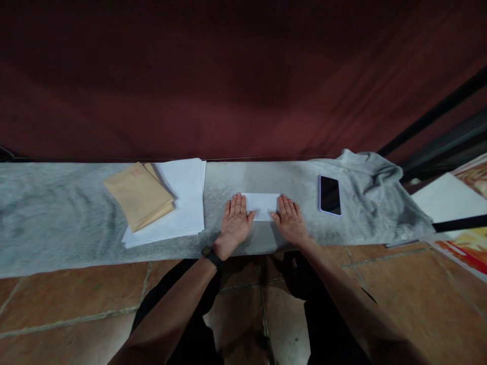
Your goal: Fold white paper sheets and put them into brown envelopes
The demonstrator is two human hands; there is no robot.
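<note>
A small folded white paper (262,205) lies on the grey cloth-covered table (57,213) in front of me. My left hand (235,219) lies flat with fingers stretched out, pressing on the paper's left end. My right hand (291,219) lies flat in the same way on its right end. A black band is on my left wrist.
A stack of white sheets (182,200) with tan envelopes (140,195) on top lies to the left. A black phone (329,195) lies to the right, beside bunched grey cloth (376,187). A dark red curtain hangs behind the table. Tiled floor is below.
</note>
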